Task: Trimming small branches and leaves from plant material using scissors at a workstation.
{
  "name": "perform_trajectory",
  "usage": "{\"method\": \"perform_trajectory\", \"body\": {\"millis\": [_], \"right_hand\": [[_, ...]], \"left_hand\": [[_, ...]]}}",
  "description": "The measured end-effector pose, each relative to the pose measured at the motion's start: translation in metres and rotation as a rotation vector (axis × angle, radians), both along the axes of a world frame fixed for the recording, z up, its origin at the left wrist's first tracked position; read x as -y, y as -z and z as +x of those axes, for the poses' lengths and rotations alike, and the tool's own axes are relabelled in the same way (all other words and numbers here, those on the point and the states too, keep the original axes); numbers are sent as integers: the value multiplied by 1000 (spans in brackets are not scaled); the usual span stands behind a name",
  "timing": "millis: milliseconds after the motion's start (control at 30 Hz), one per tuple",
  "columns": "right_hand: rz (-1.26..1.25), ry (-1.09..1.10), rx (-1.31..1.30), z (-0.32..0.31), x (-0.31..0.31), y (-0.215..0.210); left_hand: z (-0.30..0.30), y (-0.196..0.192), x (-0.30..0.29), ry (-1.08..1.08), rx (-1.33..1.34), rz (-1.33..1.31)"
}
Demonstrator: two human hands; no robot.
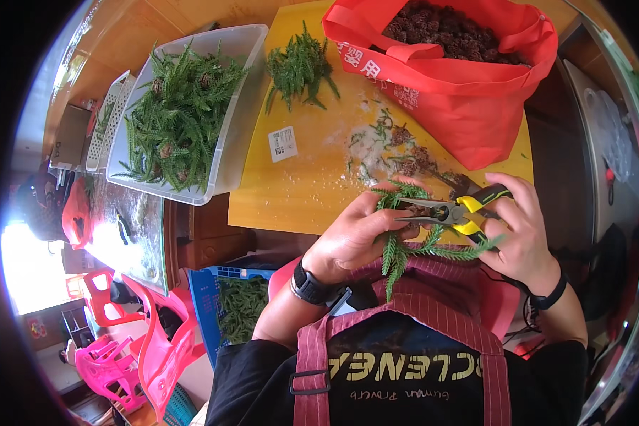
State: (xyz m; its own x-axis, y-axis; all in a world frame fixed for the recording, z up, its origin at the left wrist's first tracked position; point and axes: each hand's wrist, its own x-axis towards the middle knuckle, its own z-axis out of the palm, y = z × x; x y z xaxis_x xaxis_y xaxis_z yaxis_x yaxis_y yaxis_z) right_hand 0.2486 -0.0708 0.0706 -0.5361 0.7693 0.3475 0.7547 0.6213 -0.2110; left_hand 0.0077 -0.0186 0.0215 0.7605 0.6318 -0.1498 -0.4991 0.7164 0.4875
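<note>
My left hand (358, 234) is closed on a green artificial pine sprig (396, 257), its fronds hanging below and poking out above the fingers. My right hand (515, 231) grips a pair of pliers (468, 213) with yellow and black handles. Their long grey jaws reach left to the sprig, by my left fingertips, where a brown pine cone piece partly shows behind them. Whether the jaws pinch anything I cannot tell. Just beyond my hands, small pine cones (415, 157) lie on the yellow table (291, 202) among white powder and green bits.
A clear plastic bin (224, 160) of pine sprigs with cones stands at the left, beside a loose bunch of sprigs (302, 67). The red bag (461, 106) at the far right holds many pine cones. A blue crate (204, 298) of greenery and pink chairs (160, 348) stand lower left.
</note>
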Motion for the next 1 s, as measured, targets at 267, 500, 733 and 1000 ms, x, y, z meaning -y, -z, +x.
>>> {"method": "perform_trajectory", "body": {"millis": [267,500,733,1000], "right_hand": [[1,21,177,-1,-2,-13],[-47,1,338,-1,-6,-23],[-40,-27,379,0,-9,-23],[-3,-53,409,2,-12,-24]], "left_hand": [[6,-18,-2,13,-113,64],[5,-12,-4,39,-34,1],[8,-21,-3,5,-120,-13],[9,-31,-6,10,-176,15]]}}
